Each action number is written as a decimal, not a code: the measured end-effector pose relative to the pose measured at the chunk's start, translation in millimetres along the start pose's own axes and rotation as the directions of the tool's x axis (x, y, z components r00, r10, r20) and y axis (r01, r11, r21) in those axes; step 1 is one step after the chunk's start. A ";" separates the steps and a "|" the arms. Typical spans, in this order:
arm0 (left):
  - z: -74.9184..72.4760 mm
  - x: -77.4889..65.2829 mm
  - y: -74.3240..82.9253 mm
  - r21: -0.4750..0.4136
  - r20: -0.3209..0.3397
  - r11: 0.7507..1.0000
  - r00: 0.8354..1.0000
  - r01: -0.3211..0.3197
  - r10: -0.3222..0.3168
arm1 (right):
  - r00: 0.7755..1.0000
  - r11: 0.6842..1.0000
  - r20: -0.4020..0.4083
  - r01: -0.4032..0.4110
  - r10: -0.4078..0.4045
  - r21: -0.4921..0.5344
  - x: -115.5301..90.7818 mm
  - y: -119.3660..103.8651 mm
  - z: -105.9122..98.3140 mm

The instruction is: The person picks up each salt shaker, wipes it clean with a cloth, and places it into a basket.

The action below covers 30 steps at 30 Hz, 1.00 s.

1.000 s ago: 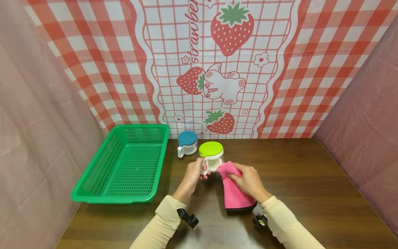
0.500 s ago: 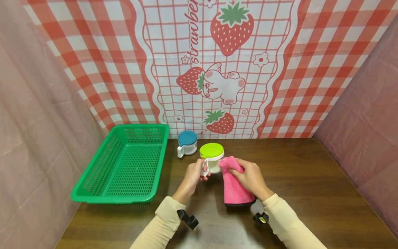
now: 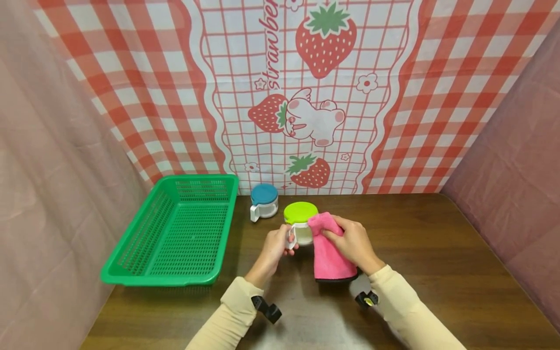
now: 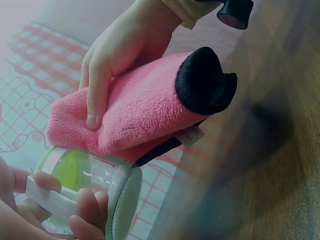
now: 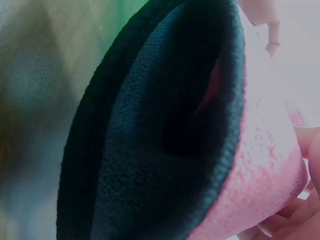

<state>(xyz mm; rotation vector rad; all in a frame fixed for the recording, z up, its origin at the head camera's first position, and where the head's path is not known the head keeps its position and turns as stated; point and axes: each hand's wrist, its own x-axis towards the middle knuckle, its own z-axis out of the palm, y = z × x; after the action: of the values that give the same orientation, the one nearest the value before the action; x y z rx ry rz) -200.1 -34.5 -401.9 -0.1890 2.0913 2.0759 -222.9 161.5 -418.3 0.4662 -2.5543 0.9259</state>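
Observation:
My left hand (image 3: 275, 245) grips the white handle (image 4: 50, 197) of a clear jar (image 3: 304, 234) with a bright green lid (image 3: 301, 212). My right hand (image 3: 355, 243) holds a folded pink cloth (image 3: 333, 257) with a dark edge, thumb on its near face. In the left wrist view, the cloth (image 4: 135, 110) lies against the side of the jar. Its dark hem (image 5: 150, 130) fills much of the right wrist view, where the jar is hidden. A second jar (image 3: 264, 201) with a blue lid and white handle stands just behind, to the left.
On the left stands a green plastic basket (image 3: 227, 228) with slotted walls. The brown wooden table (image 3: 428, 253) reaches back to a red checked strawberry cloth (image 3: 319, 121). Pinkish curtains (image 3: 512, 160) hang at both sides.
The green-lidded jar and left hand have shifted slightly right and toward me. The right hand has moved the pink cloth a little up along the jar's side. The basket and blue-lidded jar stay put.

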 end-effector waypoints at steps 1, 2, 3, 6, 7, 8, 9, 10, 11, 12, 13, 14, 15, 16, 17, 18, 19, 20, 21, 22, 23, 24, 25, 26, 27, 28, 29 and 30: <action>0.1 2.3 -2.6 0.003 0.002 1.000 1.000 0.001 -0.001 | 1.000 1.000 0.003 -0.006 0.006 0.001 -0.5 0.3 0.5; 0.0 5.0 -5.6 0.004 0.004 1.000 1.000 0.000 -0.001 | 1.000 1.000 0.006 -0.012 0.012 0.003 -1.3 0.5 0.8; -0.3 8.0 -9.2 0.003 0.006 1.000 1.000 -0.001 0.001 | 1.000 1.000 0.008 -0.016 0.015 0.002 -2.0 0.9 1.4; -1.2 16.9 -19.3 0.001 0.009 1.000 1.000 -0.005 0.005 | 1.000 1.000 0.012 -0.025 0.025 0.000 -4.4 1.7 3.0; -1.4 18.9 -21.7 -0.003 0.007 1.000 1.000 -0.009 0.009 | 1.000 1.000 0.013 -0.026 0.026 -0.002 -5.3 2.1 3.7; -1.5 20.0 -23.1 -0.007 0.005 1.000 1.000 -0.011 0.011 | 1.000 1.000 0.015 -0.027 0.027 -0.006 -6.2 2.6 4.5; -1.6 20.8 -24.2 -0.009 0.001 1.000 1.000 -0.014 0.014 | 0.999 1.000 0.018 -0.027 0.027 -0.009 -7.0 3.1 5.4; -1.6 21.3 -24.9 -0.009 -0.004 1.000 1.000 -0.020 0.020 | 0.999 1.000 0.024 -0.030 0.030 -0.009 -8.0 3.7 6.2; -1.6 21.7 -25.4 -0.010 -0.008 1.000 1.000 -0.026 0.026 | 0.999 0.999 0.029 -0.033 0.034 -0.008 -9.0 4.3 7.0; -1.7 22.1 -25.7 -0.011 -0.013 1.000 1.000 -0.028 0.028 | 0.999 0.999 0.035 -0.035 0.035 -0.011 -9.9 5.0 7.9; -1.7 22.0 -25.5 -0.012 -0.016 0.999 0.999 -0.032 0.032 | 0.999 0.999 0.039 -0.038 0.038 -0.012 -10.9 5.6 8.8; -1.8 22.0 -25.5 -0.013 -0.018 0.999 0.999 -0.034 0.034 | 0.998 0.999 0.044 -0.040 0.041 -0.014 -11.8 6.5 9.8; -1.8 22.2 -25.5 -0.011 -0.019 0.999 0.999 -0.037 0.037 | 0.998 0.999 0.048 -0.044 0.044 -0.016 -12.7 7.2 10.6; -2.1 22.4 -25.5 -0.011 -0.018 0.999 0.999 -0.039 0.039 | 0.998 0.999 0.051 -0.046 0.047 -0.016 -13.5 7.6 11.5; -2.5 22.1 -25.2 -0.013 -0.018 0.999 0.999 -0.038 0.038 | 0.997 0.999 0.055 -0.048 0.049 -0.018 -14.3 8.1 12.5; -2.8 21.9 -24.9 -0.012 -0.018 0.999 0.999 -0.038 0.037 | 0.997 0.999 0.060 -0.048 0.049 -0.021 -15.0 8.6 13.4; -3.3 21.5 -24.5 -0.012 -0.016 0.999 0.999 -0.036 0.036 | 0.997 0.999 0.063 -0.048 0.049 -0.022 -15.5 9.1 14.2; -3.8 21.8 -24.7 -0.011 -0.015 0.999 0.999 -0.036 0.036 | 0.997 0.999 0.066 -0.048 0.050 -0.024 -16.0 9.7 15.1; -4.4 21.6 -24.4 -0.012 -0.015 0.999 0.999 -0.037 0.036 | 0.996 0.999 0.068 -0.047 0.049 -0.026 -16.5 9.8 15.7; -4.8 17.9 -20.2 -0.010 -0.013 0.999 0.999 -0.034 0.034 | 0.996 0.999 0.071 -0.046 0.048 -0.027 -16.9 10.4 16.4; -5.2 14.3 -16.0 -0.010 -0.011 0.999 0.999 -0.033 0.033 | 0.996 0.999 0.075 -0.044 0.046 -0.029 -17.3 11.0 17.1; -5.5 11.0 -12.3 -0.010 -0.009 0.999 0.999 -0.034 0.034 | 0.996 0.999 0.078 -0.042 0.044 -0.030 -17.6 11.6 17.6; -5.8 7.7 -8.3 -0.012 -0.007 0.999 0.999 -0.036 0.036 | 0.996 0.999 0.080 -0.039 0.042 -0.032 -17.9 12.1 18.1; -6.0 4.6 -4.7 -0.014 -0.005 0.999 0.999 -0.039 0.039 | 0.996 0.999 0.082 -0.038 0.041 -0.034 -18.2 12.5 18.4; -6.0 1.0 -0.7 -0.016 -0.003 0.999 0.999 -0.044 0.044 | 0.996 0.999 0.084 -0.037 0.040 -0.035 -18.4 13.0 18.6; -5.9 -2.4 3.4 -0.017 0.000 0.999 0.999 -0.044 0.044 | 0.995 0.999 0.086 -0.038 0.041 -0.036 -18.7 13.5 18.7; -6.0 -2.4 3.6 -0.019 0.000 0.999 0.999 -0.048 0.048 | 0.995 0.999 0.087 -0.039 0.042 -0.036 -18.8 13.8 18.8; -6.0 -2.2 3.8 -0.021 -0.001 0.999 0.999 -0.050 0.050 | 0.995 0.999 0.088 -0.040 0.043 -0.037 -19.0 14.1 18.8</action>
<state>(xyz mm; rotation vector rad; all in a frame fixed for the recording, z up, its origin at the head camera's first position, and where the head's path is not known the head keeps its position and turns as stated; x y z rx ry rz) -199.1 -40.5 -397.7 -0.1409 2.0958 2.1273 -216.9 162.6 -447.9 0.4554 -2.6647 0.8919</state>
